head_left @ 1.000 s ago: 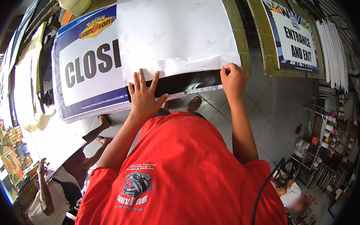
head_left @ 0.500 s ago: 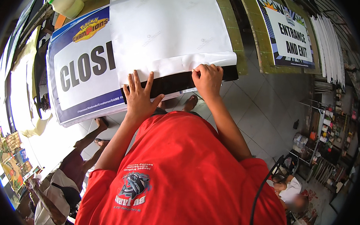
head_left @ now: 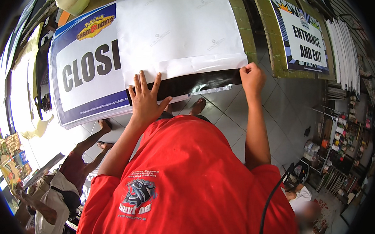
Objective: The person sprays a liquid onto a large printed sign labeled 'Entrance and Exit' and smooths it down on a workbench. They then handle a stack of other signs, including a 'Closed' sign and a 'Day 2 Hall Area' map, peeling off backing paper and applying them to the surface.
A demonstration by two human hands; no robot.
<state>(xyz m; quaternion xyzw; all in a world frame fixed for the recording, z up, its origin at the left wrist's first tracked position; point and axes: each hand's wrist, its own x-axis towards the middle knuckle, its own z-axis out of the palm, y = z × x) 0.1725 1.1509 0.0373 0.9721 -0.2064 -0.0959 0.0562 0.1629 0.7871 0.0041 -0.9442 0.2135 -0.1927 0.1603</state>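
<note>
A large white backing paper (head_left: 178,29) with faint printed marks lies over a printed sign sheet. Its near edge is folded back as a curled white flap, baring a glossy black strip (head_left: 180,86) of the sheet. Spread flat, my left hand (head_left: 145,96) presses on the left end of this strip and the paper's edge. My right hand (head_left: 252,80) is closed at the strip's right end, fingertips at the sheet's corner beside the flap. Under the left part lies a stack of blue and white printed signs (head_left: 87,75) with large black letters.
A spray bottle (head_left: 72,2) with pale liquid stands at the far left. Right of a dark gap, a green board (head_left: 263,20) bears another printed sign (head_left: 302,38), beside a row of white panels (head_left: 344,52). Another person (head_left: 56,199) is at lower left; someone else sits at lower right.
My right hand has moved right along the strip to its far right corner, uncovering more of the black strip. My left hand has stayed in place.
</note>
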